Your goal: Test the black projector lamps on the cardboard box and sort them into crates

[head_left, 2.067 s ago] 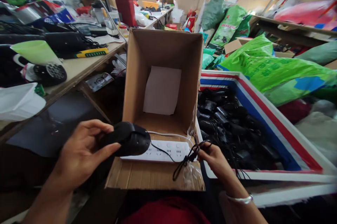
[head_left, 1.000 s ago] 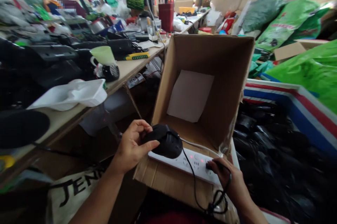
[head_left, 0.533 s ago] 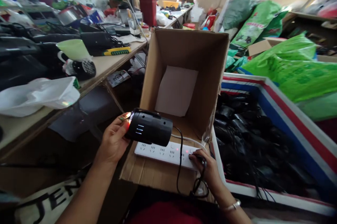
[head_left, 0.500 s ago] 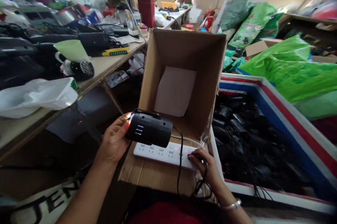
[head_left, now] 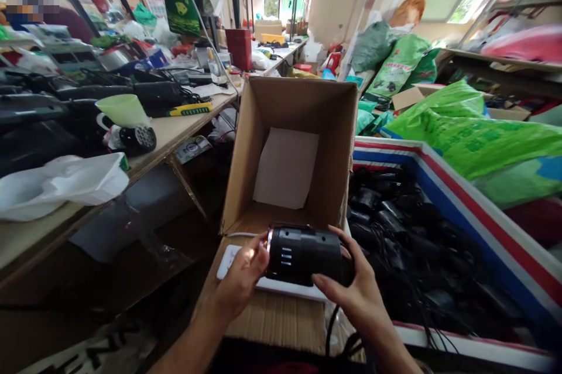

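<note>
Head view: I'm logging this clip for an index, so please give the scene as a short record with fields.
left hand: grips the left end of the black cylindrical lamp
right hand: holds the lamp's right end
under the lamp: white power strip on a cardboard flap
behind: open cardboard box with a white sheet inside
right: striped bin of black corded units
left: cluttered workbench
</note>
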Demonstrator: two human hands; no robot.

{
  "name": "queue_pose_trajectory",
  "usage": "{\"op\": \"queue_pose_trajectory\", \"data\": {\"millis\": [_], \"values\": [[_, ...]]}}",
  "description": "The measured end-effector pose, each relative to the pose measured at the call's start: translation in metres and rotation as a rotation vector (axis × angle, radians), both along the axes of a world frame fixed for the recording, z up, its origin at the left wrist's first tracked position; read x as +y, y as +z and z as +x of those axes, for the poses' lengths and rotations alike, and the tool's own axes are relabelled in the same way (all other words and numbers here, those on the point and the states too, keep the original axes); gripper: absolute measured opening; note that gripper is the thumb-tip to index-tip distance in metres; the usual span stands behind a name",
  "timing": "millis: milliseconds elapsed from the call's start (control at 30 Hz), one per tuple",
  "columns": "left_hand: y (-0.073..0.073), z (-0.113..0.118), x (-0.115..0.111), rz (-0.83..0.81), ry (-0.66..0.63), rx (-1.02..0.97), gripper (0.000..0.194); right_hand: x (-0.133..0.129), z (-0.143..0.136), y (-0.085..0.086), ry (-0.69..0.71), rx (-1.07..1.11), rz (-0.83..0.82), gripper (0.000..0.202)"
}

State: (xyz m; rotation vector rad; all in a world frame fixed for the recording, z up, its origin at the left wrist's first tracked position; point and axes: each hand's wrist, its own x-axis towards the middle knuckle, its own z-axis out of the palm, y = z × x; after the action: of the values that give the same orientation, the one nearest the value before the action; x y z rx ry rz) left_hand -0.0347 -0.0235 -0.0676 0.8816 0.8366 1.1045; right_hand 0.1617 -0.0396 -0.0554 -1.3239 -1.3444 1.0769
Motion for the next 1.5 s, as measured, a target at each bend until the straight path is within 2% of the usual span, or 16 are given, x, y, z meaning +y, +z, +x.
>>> {"op": "queue_pose_trajectory", "data": {"millis": [100,267,400,533,733,900,1000,1100,1133,1200,1233,1300,1400,1500], "values": [[0.0,-0.009,0.003,0.112,-0.041,0.306,0.048,-0.001,0.002,-0.01,-0.069,-0.199,0.134,0.076],[0.009,-0.003,0.005,0.104,0.11,0.638,0.03,0.0,0.002,-0.02,-0.137,-0.449,0.31,0.073],[0.014,0.019,-0.001,0.133,0.141,0.747,0.023,0.007,-0.003,-0.027,-0.215,-0.583,0.444,0.067],[0.007,0.033,-0.003,0.144,0.171,0.8,0.016,0.012,-0.006,-0.03,-0.245,-0.703,0.5,0.066],[-0.001,0.039,-0.001,0.126,0.199,0.646,0.019,0.015,-0.018,-0.032,-0.336,-0.898,0.656,0.063],[-0.013,0.048,-0.004,0.013,0.27,0.41,0.032,0.015,-0.02,-0.045,-0.358,-0.907,0.723,0.068],[-0.027,0.047,0.0,-0.156,0.265,0.272,0.047,0.014,-0.01,-0.04,-0.22,-0.813,0.645,0.075],[-0.036,0.033,0.006,-0.224,0.261,0.21,0.059,0.009,0.014,-0.023,-0.008,-0.557,0.508,0.082],[-0.037,0.027,0.008,-0.221,0.266,0.192,0.062,0.008,0.026,-0.019,0.005,-0.482,0.462,0.074],[-0.036,0.016,0.01,-0.213,0.275,0.166,0.067,0.007,0.051,-0.018,-0.052,-0.405,0.365,0.05],[-0.035,0.012,0.01,-0.205,0.283,0.153,0.068,0.008,0.063,-0.023,-0.085,-0.401,0.324,0.04],[-0.032,0.007,0.009,-0.188,0.305,0.119,0.066,0.01,0.083,-0.043,-0.085,-0.429,0.271,0.028],[-0.027,0.003,0.009,-0.193,0.339,0.057,0.063,0.011,0.093,-0.09,0.084,-0.46,0.241,0.034],[-0.027,0.0,0.011,-0.221,0.382,0.054,0.067,0.009,0.081,-0.136,0.177,-0.407,0.259,0.044]]}}
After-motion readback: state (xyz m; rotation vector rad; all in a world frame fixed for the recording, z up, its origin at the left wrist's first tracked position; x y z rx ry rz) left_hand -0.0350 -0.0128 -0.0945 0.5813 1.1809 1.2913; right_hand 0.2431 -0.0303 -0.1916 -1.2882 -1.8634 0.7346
